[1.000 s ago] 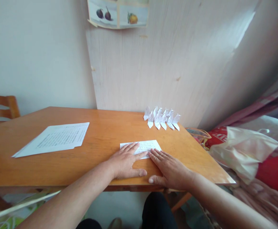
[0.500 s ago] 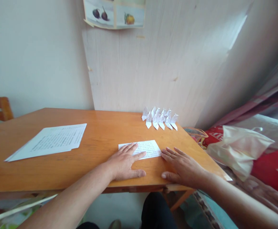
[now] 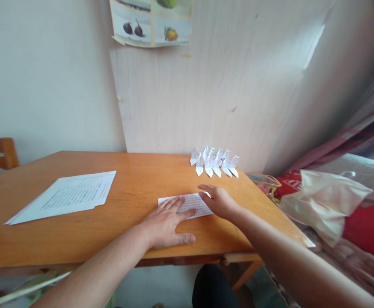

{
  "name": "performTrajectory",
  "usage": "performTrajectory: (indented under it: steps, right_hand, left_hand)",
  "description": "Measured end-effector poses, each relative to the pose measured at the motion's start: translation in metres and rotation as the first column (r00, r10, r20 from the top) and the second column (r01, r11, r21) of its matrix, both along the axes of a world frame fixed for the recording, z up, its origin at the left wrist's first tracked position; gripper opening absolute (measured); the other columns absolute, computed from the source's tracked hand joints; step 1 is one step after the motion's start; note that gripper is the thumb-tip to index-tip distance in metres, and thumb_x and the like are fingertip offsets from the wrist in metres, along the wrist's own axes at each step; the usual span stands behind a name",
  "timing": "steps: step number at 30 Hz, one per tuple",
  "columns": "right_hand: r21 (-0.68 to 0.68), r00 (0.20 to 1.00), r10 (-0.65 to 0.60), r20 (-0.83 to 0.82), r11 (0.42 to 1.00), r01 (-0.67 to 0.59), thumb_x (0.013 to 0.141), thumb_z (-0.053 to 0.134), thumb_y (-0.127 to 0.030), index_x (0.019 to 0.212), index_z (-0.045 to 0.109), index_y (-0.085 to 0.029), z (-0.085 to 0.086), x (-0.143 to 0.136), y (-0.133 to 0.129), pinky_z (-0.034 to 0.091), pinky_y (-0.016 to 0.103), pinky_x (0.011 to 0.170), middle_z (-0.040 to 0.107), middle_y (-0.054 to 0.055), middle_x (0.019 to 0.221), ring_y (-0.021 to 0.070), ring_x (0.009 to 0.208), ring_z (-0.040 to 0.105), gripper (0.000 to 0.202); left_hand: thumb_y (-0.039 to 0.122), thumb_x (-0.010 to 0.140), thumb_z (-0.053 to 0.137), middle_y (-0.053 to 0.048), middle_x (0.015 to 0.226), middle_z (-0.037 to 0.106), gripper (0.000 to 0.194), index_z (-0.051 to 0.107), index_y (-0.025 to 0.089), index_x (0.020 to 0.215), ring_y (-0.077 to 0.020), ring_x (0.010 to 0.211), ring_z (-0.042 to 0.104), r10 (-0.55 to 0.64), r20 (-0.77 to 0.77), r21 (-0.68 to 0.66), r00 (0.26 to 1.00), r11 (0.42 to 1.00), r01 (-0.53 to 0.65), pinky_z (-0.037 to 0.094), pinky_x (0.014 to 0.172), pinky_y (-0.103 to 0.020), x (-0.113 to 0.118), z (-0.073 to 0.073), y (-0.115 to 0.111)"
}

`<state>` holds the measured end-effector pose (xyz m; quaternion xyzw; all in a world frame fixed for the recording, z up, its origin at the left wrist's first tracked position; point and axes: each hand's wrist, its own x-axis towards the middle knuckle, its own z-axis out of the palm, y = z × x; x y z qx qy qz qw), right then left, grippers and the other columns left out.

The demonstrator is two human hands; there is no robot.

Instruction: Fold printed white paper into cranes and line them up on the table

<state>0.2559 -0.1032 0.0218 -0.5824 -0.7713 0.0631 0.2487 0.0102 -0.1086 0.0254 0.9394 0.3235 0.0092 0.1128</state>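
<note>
A folded sheet of printed paper [image 3: 197,204] lies flat on the wooden table in front of me. My left hand [image 3: 167,222] rests on its left part, fingers spread, thumb on the wood below. At the sheet's right end is my right hand [image 3: 221,201], its fingers stretched out toward the left and covering the upper right corner. Whether the right fingertips touch the paper or hover over it, I cannot tell. Beyond the hands, several folded white paper figures [image 3: 217,164] stand close together near the table's far right corner.
A stack of printed sheets [image 3: 74,192] lies on the left of the table [image 3: 135,171]. Past the right edge are a pale plastic bag [image 3: 328,201] and red bags [image 3: 369,231]. A wooden chair [image 3: 1,154] stands at far left. Fruit pictures [image 3: 151,25] hang on the wall.
My right hand has moved up and left from beside the paper's lower right corner to its upper right corner. My left hand stays on the sheet. The view has tilted up slightly.
</note>
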Motion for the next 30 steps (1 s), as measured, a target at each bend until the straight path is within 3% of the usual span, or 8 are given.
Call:
performTrajectory:
  steps: [4,7,15,21,26,30]
  right_hand:
    - [-0.034,0.990,0.096,0.104,0.995,-0.093,0.097,0.039,-0.031,0.141,0.048,-0.006,-0.011,-0.012,0.023,0.032,0.040,0.115,0.045,0.018,0.148,0.0262,0.141,0.036,0.051]
    - [-0.094,0.972,0.145,0.187,0.987,-0.129,0.098,0.037,-0.028,0.143,0.043,-0.004,-0.022,-0.014,0.028,0.028,0.044,0.117,0.039,0.020,0.152,0.0279,0.146,0.026,0.052]
    - [-0.108,0.962,0.133,0.238,0.988,-0.110,0.102,0.029,-0.035,0.146,0.040,-0.005,-0.028,-0.013,0.023,0.024,0.045,0.118,0.037,0.019,0.153,0.0290,0.146,0.023,0.054]
    - [-0.107,0.963,0.124,0.239,0.989,-0.101,0.102,0.030,-0.035,0.145,0.041,-0.007,-0.028,-0.015,0.024,0.026,0.047,0.117,0.037,0.019,0.153,0.0291,0.146,0.025,0.053]
    - [-0.105,0.963,0.130,0.235,0.989,-0.108,0.102,0.031,-0.034,0.143,0.042,-0.006,-0.030,-0.015,0.026,0.026,0.047,0.117,0.038,0.020,0.152,0.0289,0.146,0.025,0.052]
    - [-0.109,0.962,0.122,0.243,0.989,-0.098,0.101,0.031,-0.035,0.144,0.041,-0.006,-0.031,-0.015,0.027,0.026,0.046,0.117,0.037,0.020,0.153,0.0304,0.146,0.024,0.053]
  left_hand:
    - [0.084,0.077,0.039,-0.006,0.164,0.007,0.088,0.027,0.039,0.152,-0.0360,0.149,0.009,-0.003,0.009,0.011,1.000,1.000,0.003,0.013,0.119,-0.055,0.000,-0.002,0.000]
    - [0.084,0.077,0.040,-0.006,0.164,0.007,0.089,0.027,0.038,0.152,-0.0358,0.149,0.009,-0.016,0.020,0.027,1.000,1.000,0.016,0.012,0.119,-0.054,-0.001,-0.005,0.002]
    - [0.085,0.077,0.038,-0.008,0.164,0.002,0.097,0.014,0.034,0.156,-0.0349,0.150,0.005,-0.022,-0.009,0.020,1.000,1.000,0.022,0.011,0.120,-0.053,-0.002,-0.007,0.003]
    - [0.086,0.076,0.036,-0.008,0.164,0.005,0.096,0.021,0.033,0.155,-0.0363,0.149,0.009,-0.027,-0.045,0.013,0.999,1.000,0.027,0.012,0.119,-0.053,-0.001,-0.004,0.005]
    - [0.085,0.078,0.035,-0.007,0.163,0.016,0.089,0.032,0.035,0.151,-0.0365,0.148,0.014,-0.026,-0.043,0.071,0.999,0.997,0.029,0.011,0.118,-0.055,0.006,0.006,0.003]
    - [0.082,0.080,0.035,-0.010,0.149,0.044,0.080,0.052,0.030,0.139,-0.0376,0.138,0.033,-0.004,-0.014,0.183,1.000,0.983,0.006,0.021,0.114,-0.054,0.017,0.015,-0.008]
